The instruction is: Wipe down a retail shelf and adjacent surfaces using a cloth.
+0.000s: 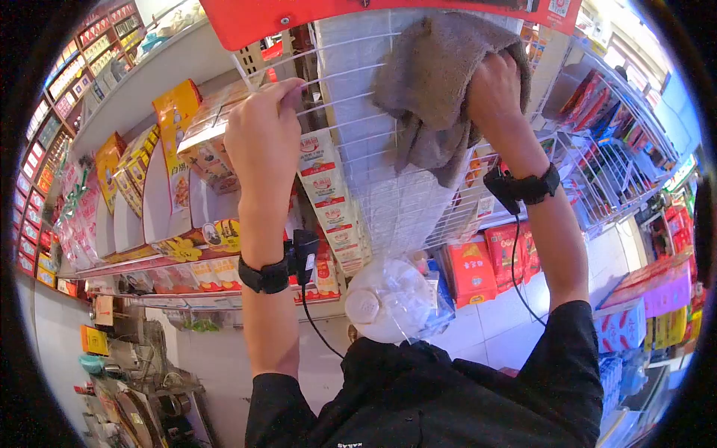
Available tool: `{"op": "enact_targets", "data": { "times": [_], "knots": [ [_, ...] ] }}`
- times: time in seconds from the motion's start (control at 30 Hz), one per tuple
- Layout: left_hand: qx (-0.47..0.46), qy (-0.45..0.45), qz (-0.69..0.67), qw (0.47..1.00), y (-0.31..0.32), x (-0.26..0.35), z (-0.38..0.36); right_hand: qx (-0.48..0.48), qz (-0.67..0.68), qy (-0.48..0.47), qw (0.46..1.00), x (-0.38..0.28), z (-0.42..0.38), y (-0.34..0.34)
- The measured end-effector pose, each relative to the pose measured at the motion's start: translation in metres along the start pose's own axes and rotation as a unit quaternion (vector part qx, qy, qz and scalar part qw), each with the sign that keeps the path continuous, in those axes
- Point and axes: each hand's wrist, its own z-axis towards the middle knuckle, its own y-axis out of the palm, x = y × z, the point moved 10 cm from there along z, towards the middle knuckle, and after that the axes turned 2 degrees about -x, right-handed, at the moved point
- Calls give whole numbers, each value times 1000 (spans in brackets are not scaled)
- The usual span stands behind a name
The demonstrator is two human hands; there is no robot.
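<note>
1 left hand (265, 134) appears to grip the far left edge of a white wire rack (347, 75), while the right hand (497, 89) clutches a brown cloth (426, 75) at its far right, apparently wiping, the next stroke calling for steady bracing.

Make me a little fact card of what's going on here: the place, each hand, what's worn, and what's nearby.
Place: shop interior with packaged goods
Left hand: curled at the edge of a white wire rack
Right hand: gripping a grey-brown cloth over the rack
Worn: black wristband on the left wrist, another on the right; black top
Nearby: hanging strip of sachets; red board above
</note>
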Motion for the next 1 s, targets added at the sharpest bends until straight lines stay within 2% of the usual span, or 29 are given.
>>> {"op": "enact_targets", "data": {
  "times": [0.03,0.1,0.23,0.33,0.5,0.57,0.6,0.77,0.9,1.0],
  "knots": [
    [-1,0,0,1000,2,0,0,-1,0,0,1000,-1,0,3],
    [17,12,0,1000,1,1,-1,78,17,-30,996,-11,2,-7],
    [9,0,23,1000,6,4,-1,103,95,3,990,-30,12,-12],
    [3,-11,21,1000,9,0,0,3,102,6,995,-44,26,4],
    [-12,-8,15,1000,8,-4,0,-90,27,36,995,6,-5,22],
    [-16,-28,5,999,9,-7,-1,95,91,-22,991,13,-25,-10],
    [-24,-42,-6,999,12,-8,-1,134,127,-26,983,17,-35,-20],
    [-1,-31,-7,999,12,-8,-1,117,196,-11,974,11,-59,-29],
    [3,-12,-50,999,11,-6,0,92,186,-13,978,5,-57,-9],
    [-18,-27,-46,998,10,-6,0,70,217,29,973,9,-43,12]
  ]
}}
